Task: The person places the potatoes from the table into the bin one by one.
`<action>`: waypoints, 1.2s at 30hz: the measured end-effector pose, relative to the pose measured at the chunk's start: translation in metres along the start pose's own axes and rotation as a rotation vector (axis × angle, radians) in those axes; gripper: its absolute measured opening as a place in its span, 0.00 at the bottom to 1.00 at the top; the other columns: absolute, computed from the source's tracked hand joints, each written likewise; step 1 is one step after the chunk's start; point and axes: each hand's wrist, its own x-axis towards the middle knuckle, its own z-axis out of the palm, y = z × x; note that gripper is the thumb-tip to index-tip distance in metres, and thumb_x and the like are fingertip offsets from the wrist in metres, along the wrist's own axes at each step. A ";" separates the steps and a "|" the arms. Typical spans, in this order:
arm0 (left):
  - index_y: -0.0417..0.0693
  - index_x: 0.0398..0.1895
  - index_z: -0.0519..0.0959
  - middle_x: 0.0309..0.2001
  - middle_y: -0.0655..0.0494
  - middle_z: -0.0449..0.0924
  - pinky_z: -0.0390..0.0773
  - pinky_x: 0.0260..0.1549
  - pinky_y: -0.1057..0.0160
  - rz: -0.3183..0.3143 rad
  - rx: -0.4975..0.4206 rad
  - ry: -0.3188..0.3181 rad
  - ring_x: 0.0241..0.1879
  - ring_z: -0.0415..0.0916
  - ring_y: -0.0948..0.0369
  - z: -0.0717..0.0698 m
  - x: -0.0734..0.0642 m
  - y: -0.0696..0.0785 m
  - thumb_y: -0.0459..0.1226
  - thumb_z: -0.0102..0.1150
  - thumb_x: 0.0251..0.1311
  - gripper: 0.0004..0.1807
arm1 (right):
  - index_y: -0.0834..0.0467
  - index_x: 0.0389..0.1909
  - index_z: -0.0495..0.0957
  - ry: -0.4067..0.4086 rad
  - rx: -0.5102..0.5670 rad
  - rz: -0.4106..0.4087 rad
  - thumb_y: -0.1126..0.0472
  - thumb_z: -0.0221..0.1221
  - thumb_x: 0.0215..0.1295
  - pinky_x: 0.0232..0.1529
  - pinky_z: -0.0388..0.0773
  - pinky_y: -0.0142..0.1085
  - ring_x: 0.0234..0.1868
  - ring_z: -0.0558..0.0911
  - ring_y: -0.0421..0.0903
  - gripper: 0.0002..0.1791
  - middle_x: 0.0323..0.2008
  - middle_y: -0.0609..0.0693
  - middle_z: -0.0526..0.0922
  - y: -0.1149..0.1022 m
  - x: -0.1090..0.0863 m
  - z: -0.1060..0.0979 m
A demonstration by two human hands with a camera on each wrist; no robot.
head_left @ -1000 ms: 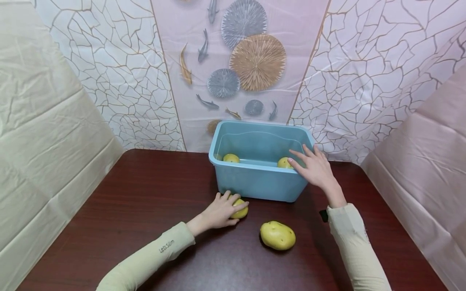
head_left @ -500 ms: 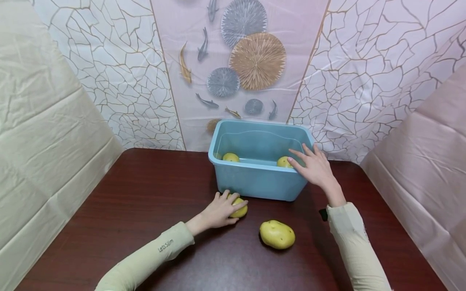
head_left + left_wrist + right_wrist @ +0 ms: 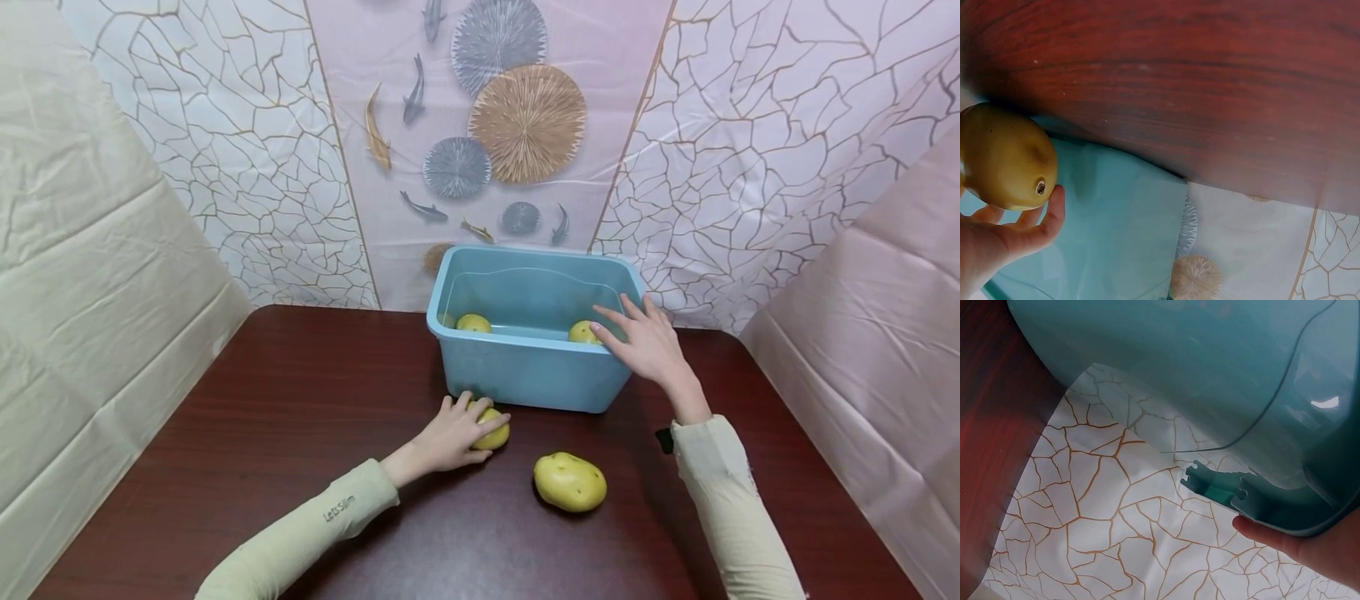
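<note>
In the head view my left hand point(image 3: 453, 435) grips a yellow potato point(image 3: 492, 429) from above, on the table just before the blue bin point(image 3: 525, 375). The left wrist view shows that potato point(image 3: 1007, 156) large, fingers curled against its side and the bin wall behind. My right hand point(image 3: 651, 346) rests at the bin's right front corner, fingers spread over the rim. In the right wrist view a finger point(image 3: 1266, 534) lies against the rim's underside. Two potatoes sit inside the bin, one at the left point(image 3: 474, 323) and one at the right point(image 3: 583, 332), near my right thumb.
Another yellow potato point(image 3: 570, 482) lies on the dark red-brown table point(image 3: 315, 367), between the two forearms and nearer the front. Behind the bin hangs a patterned cloth point(image 3: 277, 167). Pale fabric walls point(image 3: 112, 275) close in the left and right sides.
Both hands keep their places on the potato and the bin. The whole head view has shifted very slightly.
</note>
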 end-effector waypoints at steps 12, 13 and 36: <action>0.61 0.59 0.67 0.52 0.51 0.67 0.67 0.34 0.53 -0.001 -0.006 0.023 0.47 0.65 0.50 0.000 -0.003 0.002 0.54 0.57 0.49 0.31 | 0.49 0.63 0.63 0.002 0.002 0.002 0.34 0.37 0.62 0.60 0.42 0.64 0.66 0.40 0.70 0.34 0.66 0.66 0.51 0.000 0.001 0.000; 0.61 0.59 0.67 0.52 0.52 0.67 0.67 0.34 0.53 -0.001 -0.005 0.027 0.47 0.65 0.50 -0.001 -0.003 0.002 0.54 0.57 0.49 0.31 | 0.49 0.63 0.63 0.002 0.004 0.002 0.34 0.37 0.62 0.60 0.42 0.64 0.66 0.40 0.70 0.34 0.66 0.66 0.51 0.000 0.001 0.000; 0.61 0.58 0.68 0.51 0.52 0.67 0.65 0.33 0.56 0.055 0.000 0.088 0.46 0.63 0.53 -0.023 -0.010 0.007 0.53 0.59 0.48 0.30 | 0.49 0.62 0.64 0.007 0.004 -0.003 0.34 0.36 0.62 0.60 0.42 0.64 0.66 0.40 0.70 0.34 0.65 0.67 0.53 0.000 0.000 0.001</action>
